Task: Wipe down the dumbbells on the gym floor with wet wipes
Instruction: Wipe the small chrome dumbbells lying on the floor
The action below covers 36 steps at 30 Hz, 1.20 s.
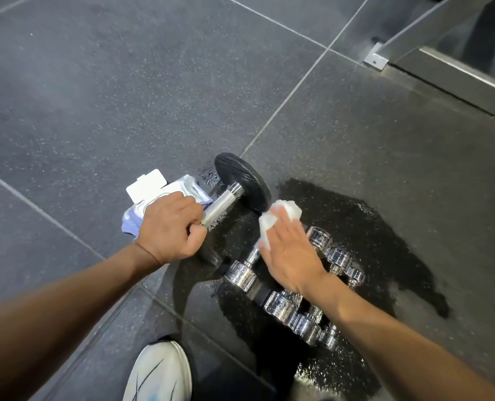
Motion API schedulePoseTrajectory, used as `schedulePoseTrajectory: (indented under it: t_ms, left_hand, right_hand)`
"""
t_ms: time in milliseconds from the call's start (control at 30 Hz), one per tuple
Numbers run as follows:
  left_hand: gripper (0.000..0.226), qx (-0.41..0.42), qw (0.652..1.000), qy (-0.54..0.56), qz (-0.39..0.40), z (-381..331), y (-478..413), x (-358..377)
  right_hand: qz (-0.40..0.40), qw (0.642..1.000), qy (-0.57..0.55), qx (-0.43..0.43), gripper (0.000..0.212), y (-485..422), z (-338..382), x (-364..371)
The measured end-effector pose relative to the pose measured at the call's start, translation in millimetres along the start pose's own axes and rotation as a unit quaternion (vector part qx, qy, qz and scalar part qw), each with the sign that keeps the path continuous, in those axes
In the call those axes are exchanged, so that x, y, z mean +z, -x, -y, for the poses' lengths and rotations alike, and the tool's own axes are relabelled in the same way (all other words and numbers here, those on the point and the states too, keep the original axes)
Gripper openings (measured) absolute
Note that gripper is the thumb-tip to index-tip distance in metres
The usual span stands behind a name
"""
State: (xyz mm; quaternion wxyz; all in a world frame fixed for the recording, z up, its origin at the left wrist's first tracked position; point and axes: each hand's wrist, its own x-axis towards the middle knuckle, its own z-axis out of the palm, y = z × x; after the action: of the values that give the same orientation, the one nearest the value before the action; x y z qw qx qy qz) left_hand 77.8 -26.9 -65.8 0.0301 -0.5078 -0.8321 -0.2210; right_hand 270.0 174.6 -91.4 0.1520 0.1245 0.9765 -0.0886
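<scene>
The wet wipes pack (pixel 159 195) sits on the gym floor (pixel 96 96) at 10 o'clock of the left hand (pixel 168 227), flap open, handy for the next sheet I guess. The left hand's fingers are clenched round the knurled handle of the black-plate dumbbell (pixel 240 180), probably to stop it rolling. It lies mid-frame, long axis running 7 to 1 o'clock, far plate at the 1 end. The right hand (pixel 289 256) has straight fingers pressing a bunched wet wipe (pixel 281 218) against that plate's edge. Chrome dumbbells (pixel 281 308) lie under it, toward 5 o'clock.
</scene>
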Motion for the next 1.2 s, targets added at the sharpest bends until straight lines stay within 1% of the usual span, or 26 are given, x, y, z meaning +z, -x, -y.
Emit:
schedulePoseTrajectory:
  t_ms: [67, 133, 233, 267, 333, 400, 433, 567, 633, 700, 833, 900, 1000, 1067, 1167, 1200]
  left_hand:
    - [0.015, 0.005, 1.000, -0.004, 0.000, 0, 0, 1]
    - [0.015, 0.010, 1.000, -0.003, -0.003, 0, 0, 2]
    - [0.016, 0.010, 1.000, -0.002, -0.006, 0, 0, 2]
    - [0.016, 0.009, 1.000, -0.002, -0.005, 0, 0, 1]
    - [0.017, 0.010, 1.000, -0.001, -0.002, -1, 0, 1]
    - [0.017, 0.010, 1.000, 0.001, -0.004, -2, 0, 0]
    - [0.017, 0.008, 1.000, 0.002, -0.004, -2, -1, 0]
    - [0.017, -0.002, 1.000, -0.004, 0.003, -2, -1, -1]
    - [0.017, -0.002, 1.000, -0.004, 0.003, -1, -1, 1]
    - [0.018, -0.003, 1.000, -0.006, 0.004, -1, 0, 1]
    - [0.019, -0.003, 1.000, -0.007, 0.004, -1, 0, 1]
    - [0.019, -0.006, 1.000, -0.005, 0.004, 0, 0, 2]
    - [0.020, -0.007, 1.000, -0.003, 0.002, -1, 0, 2]
    - [0.019, -0.004, 1.000, -0.002, -0.002, -1, 0, 1]
    - [0.018, -0.001, 1.000, -0.001, -0.008, 1, 0, 1]
    - [0.017, 0.001, 1.000, 0.001, -0.009, 1, 0, 2]
  right_hand:
    - [0.061, 0.996, -0.035, -0.056, 0.070, 18, 16, -9]
    - [0.098, 0.988, -0.077, -0.093, 0.075, 32, 34, -9]
    - [0.110, 0.982, -0.124, -0.092, 0.064, 51, 56, 5]
    - [0.107, 0.983, -0.111, -0.098, 0.066, 57, 59, 11]
    - [0.098, 0.987, -0.033, -0.125, 0.067, 66, 61, 22]
    - [0.096, 0.982, 0.036, -0.158, 0.065, 69, 58, 30]
    - [0.092, 0.980, 0.040, -0.172, 0.065, 69, 54, 32]
    - [0.081, 0.976, -0.060, -0.195, 0.061, 57, 30, 26]
    - [0.084, 0.971, -0.077, -0.208, 0.061, 48, 21, 23]
    - [0.076, 0.977, -0.071, -0.188, 0.059, 38, 12, 21]
    - [0.069, 0.992, -0.033, -0.099, 0.057, 21, -8, 15]
    - [0.066, 0.993, -0.071, -0.073, 0.058, 20, -8, 17]
    - [0.069, 0.985, -0.127, -0.092, 0.061, 29, 14, 22]
    - [0.080, 0.979, -0.164, -0.087, 0.066, 43, 33, 22]
    - [0.091, 0.983, -0.122, -0.106, 0.070, 62, 48, 21]
    - [0.098, 0.981, -0.136, -0.098, 0.072, 68, 51, 18]
